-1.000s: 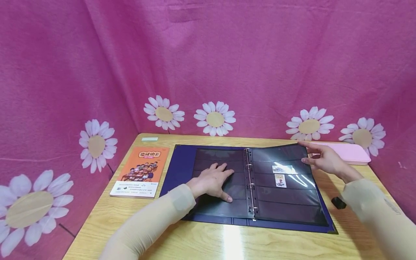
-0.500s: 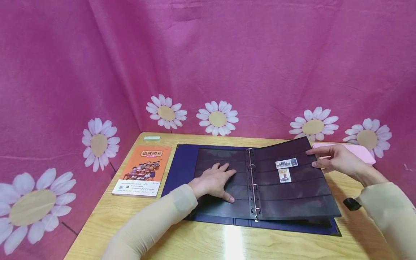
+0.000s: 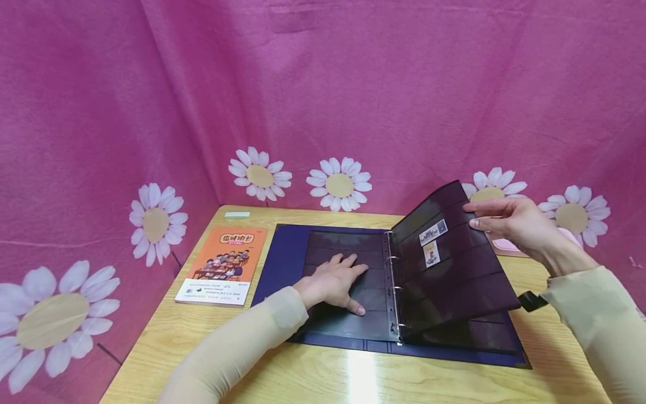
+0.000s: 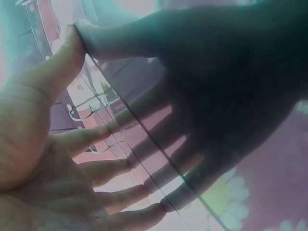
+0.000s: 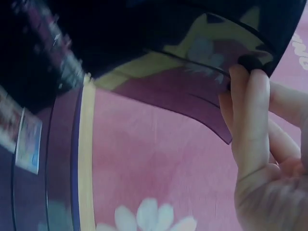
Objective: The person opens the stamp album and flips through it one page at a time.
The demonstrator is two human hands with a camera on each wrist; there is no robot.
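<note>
A dark blue ring binder (image 3: 287, 247) lies spread on the table, its metal rings (image 3: 396, 289) down the middle. My left hand (image 3: 333, 283) rests flat on the black left page (image 3: 370, 286) with fingers spread; the left wrist view shows the hand (image 4: 72, 168) and its reflection. My right hand (image 3: 525, 227) pinches the outer edge of a black pocket page (image 3: 469, 269), raised and tilted above the binder's right side. Two stamps (image 3: 433, 232) sit in that page's pockets. In the right wrist view, my fingers (image 5: 255, 120) hold the glossy page (image 5: 192, 91) near its corner.
An orange book (image 3: 224, 258) lies left of the binder, with a small pale strip (image 3: 237, 215) behind it. A pink case (image 3: 507, 246) is partly hidden behind my right hand. Pink cloth (image 3: 353, 101) with white flowers hangs around the table.
The right page has risen and tilted inward toward the rings, with my right hand still pinching its edge. More of the page beneath shows. My left hand has stayed in place.
</note>
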